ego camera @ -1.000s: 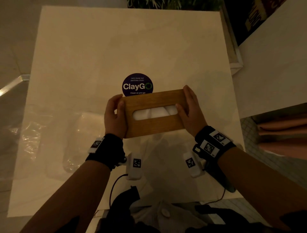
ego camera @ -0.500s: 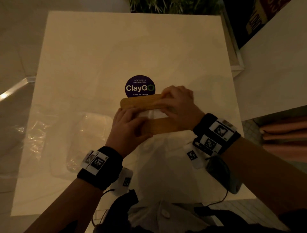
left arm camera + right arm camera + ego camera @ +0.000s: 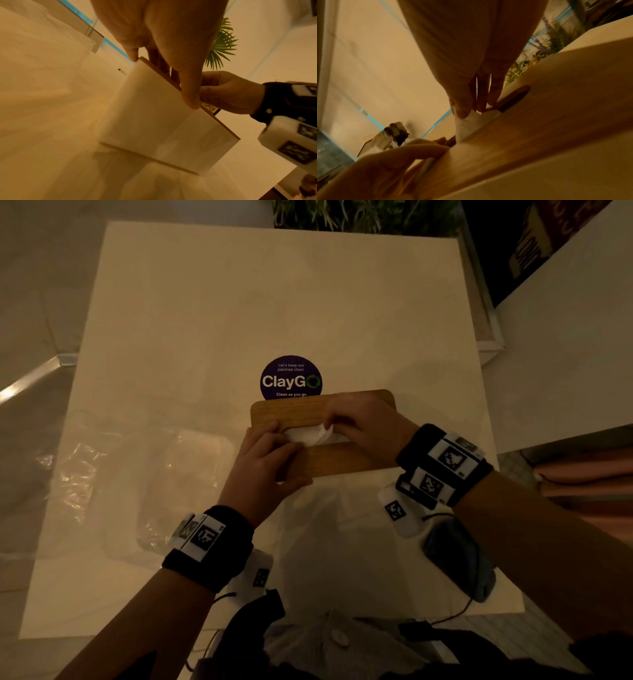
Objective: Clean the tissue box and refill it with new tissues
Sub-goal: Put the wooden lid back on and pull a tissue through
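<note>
The tissue box (image 3: 322, 436), a white body under a wooden lid, is sitting on the white table (image 3: 239, 302), just on the near side of the round purple sticker (image 3: 291, 378), whose lower edge it is hiding. The right hand (image 3: 368, 428) is reaching over the lid slot, and its thumb and fingertips (image 3: 462, 112) are pinching the corner of the top tissue (image 3: 317, 434), which is rising slightly through the opening. The left hand (image 3: 265, 465) is bracing the box at its left end: the thumb is pressing on the near face, and the fingers are lying curled over the lid edge beside the slot.

The step in hand appears to be threading the first tissue up through the slot, which would put the refill near its end.

To do this well:

- Keep the left hand bearing down, so that the lid is not lifting with the pull (its fit on the body cannot be judged from these views).
- Draw the tissue straight up through the middle of the slot, not sideways against the wooden edge, where thin paper is likely to tear.
- Pinch one ply only; a thicker pinch may be dragging several sheets out together.
- Stop once a short tuft is standing above the lid.

A crumpled clear plastic wrapper (image 3: 154, 474) is lying on the table left of the box, well apart from both hands.
</note>
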